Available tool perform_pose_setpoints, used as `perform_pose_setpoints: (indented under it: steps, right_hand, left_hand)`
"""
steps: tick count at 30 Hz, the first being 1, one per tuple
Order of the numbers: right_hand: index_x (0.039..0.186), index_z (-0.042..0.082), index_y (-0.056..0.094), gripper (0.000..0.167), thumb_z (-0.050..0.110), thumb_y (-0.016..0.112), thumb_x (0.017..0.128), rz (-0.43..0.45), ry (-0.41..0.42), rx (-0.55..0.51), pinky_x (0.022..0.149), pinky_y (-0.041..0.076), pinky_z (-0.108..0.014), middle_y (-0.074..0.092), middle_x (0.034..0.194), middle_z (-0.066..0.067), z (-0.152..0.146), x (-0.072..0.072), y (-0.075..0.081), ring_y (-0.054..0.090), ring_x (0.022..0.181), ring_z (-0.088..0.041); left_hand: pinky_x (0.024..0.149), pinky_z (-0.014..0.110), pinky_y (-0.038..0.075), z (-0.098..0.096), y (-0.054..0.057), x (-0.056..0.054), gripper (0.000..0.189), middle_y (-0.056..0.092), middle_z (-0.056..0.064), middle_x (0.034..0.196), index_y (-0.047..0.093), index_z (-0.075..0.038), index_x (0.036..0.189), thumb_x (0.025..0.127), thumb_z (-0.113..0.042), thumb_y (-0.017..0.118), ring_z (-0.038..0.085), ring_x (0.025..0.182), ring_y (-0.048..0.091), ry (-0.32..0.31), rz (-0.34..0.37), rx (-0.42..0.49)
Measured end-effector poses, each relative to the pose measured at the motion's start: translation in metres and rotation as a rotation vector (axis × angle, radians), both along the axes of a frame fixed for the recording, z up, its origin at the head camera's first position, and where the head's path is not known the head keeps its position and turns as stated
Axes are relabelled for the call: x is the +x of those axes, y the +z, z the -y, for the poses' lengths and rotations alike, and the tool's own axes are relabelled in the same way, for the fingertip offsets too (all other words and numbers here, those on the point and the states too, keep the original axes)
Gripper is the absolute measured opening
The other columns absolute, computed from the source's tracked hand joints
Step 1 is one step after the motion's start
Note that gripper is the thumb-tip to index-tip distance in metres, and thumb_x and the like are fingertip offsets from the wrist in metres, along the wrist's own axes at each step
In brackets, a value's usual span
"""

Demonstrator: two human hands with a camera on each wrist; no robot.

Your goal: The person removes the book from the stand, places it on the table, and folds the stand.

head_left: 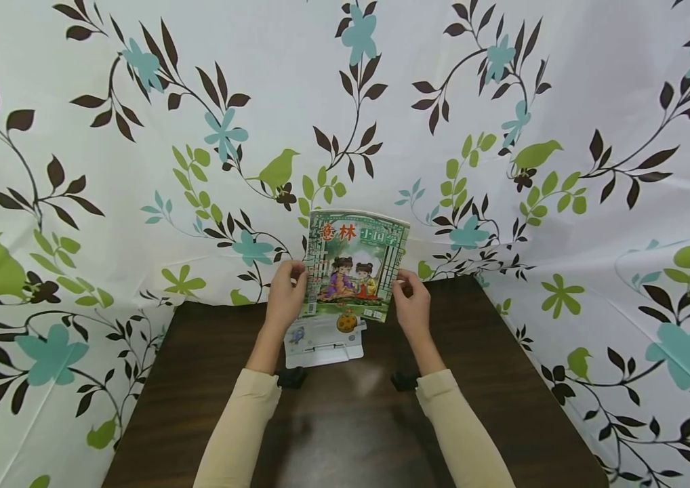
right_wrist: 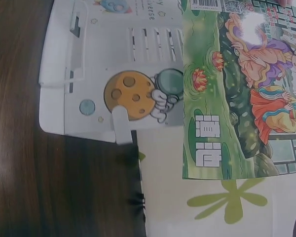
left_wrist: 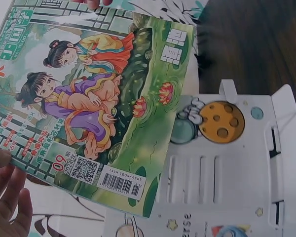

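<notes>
A green-bordered magazine (head_left: pixel 354 237) with two illustrated children on its cover is held up over the back of the table. My left hand (head_left: pixel 286 298) pinches its left edge, thumb in front. On the opposite edge my right hand (head_left: pixel 413 305) grips it lower down. Behind and below the magazine stands a white book stand (head_left: pixel 323 354) with printed planets, slots and a front ledge. The magazine hides the stand's upper part in the head view. In the right wrist view, an orange moon print (right_wrist: pixel 129 95) and a small white tab (right_wrist: pixel 121 126) show on the stand.
The dark wooden table (head_left: pixel 345 434) runs back to a white curtain (head_left: pixel 296 102) printed with leaves, birds and flowers. The curtain also covers both sides. Dark wrist devices (head_left: pixel 291 377) sit under the forearms.
</notes>
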State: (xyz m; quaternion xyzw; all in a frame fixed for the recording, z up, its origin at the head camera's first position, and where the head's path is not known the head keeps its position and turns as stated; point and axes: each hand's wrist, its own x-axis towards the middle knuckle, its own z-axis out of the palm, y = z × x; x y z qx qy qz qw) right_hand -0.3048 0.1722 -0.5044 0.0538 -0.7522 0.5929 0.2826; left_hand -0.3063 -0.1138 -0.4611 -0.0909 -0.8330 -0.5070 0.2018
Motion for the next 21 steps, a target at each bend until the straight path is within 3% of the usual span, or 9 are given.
perform_pose_setpoints:
  steps: [5,10,17,21]
  right_hand:
    - [0.134,0.005,0.072,0.029,0.010,0.068,0.106,0.003,-0.004,-0.013,0.075,0.047,-0.019,0.073,0.129,-0.019,-0.010,0.003,0.000,0.067,0.101,-0.018]
    - [0.140,0.002,0.068,0.034,0.007,0.067,0.106,0.016,0.046,-0.036,0.077,0.048,-0.015,0.069,0.135,-0.025,-0.018,0.007,-0.001,0.068,0.104,-0.028]
    - [0.140,0.003,0.068,0.034,0.008,0.066,0.107,0.007,0.024,-0.051,0.075,0.048,-0.014,0.067,0.132,-0.022,-0.035,0.016,-0.009,0.066,0.097,-0.014]
    - [0.141,0.008,0.069,0.034,0.013,0.065,0.108,0.001,-0.008,-0.030,0.075,0.050,-0.018,0.067,0.131,-0.017,-0.049,0.024,-0.013,0.066,0.097,-0.013]
  left_hand:
    - [0.094,0.052,0.055,-0.012,0.003,-0.002,0.021,0.065,0.018,0.123,0.061,-0.003,0.129,0.111,-0.012,0.058,0.036,0.116,0.066,-0.030,-0.001,0.022]
    - [0.094,0.052,0.055,-0.024,0.003,-0.004,0.020,0.064,0.018,0.123,0.060,-0.003,0.129,0.112,-0.014,0.057,0.036,0.118,0.065,-0.053,-0.004,0.035]
    - [0.089,0.049,0.055,-0.047,-0.003,-0.005,0.019,0.064,0.017,0.121,0.060,-0.004,0.128,0.112,-0.014,0.057,0.035,0.114,0.065,-0.075,-0.002,0.043]
    - [0.090,0.048,0.056,-0.065,-0.006,-0.008,0.019,0.064,0.016,0.120,0.061,-0.002,0.127,0.111,-0.013,0.058,0.034,0.112,0.066,-0.091,-0.003,0.062]
